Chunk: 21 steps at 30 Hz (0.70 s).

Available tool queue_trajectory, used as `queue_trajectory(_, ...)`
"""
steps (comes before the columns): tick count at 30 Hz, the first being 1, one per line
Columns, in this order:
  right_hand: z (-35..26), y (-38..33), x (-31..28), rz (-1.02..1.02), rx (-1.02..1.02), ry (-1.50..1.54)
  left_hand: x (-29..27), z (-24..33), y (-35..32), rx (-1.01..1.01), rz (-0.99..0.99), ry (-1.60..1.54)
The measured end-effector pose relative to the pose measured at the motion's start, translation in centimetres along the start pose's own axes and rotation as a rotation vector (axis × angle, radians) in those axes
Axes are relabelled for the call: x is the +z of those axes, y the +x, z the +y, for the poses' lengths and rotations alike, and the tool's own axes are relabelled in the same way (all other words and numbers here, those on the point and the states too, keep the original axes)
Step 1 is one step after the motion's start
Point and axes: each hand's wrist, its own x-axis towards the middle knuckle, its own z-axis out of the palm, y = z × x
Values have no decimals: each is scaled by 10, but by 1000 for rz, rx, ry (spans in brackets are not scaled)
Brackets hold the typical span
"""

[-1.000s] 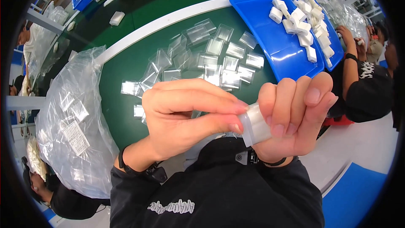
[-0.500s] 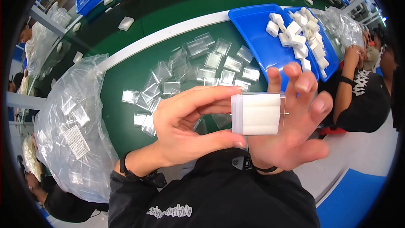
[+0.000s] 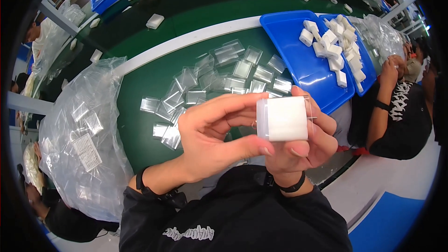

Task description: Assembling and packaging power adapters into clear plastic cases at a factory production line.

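White block [image 3: 288,118] between left hand [image 3: 205,133] and right hand [image 3: 305,151], both gripping it: likely light, stiff, slippery; hold edges.

The white block [image 3: 287,119] looks smooth, the clear sleeves [image 3: 242,69] glossy plastic, the blue tray [image 3: 319,84] shiny plastic

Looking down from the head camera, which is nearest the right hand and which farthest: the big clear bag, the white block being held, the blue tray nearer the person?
1. White block: right at the right hand, pinched by the left hand.
2. Blue tray: beyond the hand, on the table.
3. Clear bag: far over at left.
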Motion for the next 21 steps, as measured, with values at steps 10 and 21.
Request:
queue_trajectory(10,-9,30,0,-56,683,138,-19,14,25,-592,96,-1)
queue_trajectory(21,-8,44,-6,7,1009,244,-13,20,24,-529,55,133)
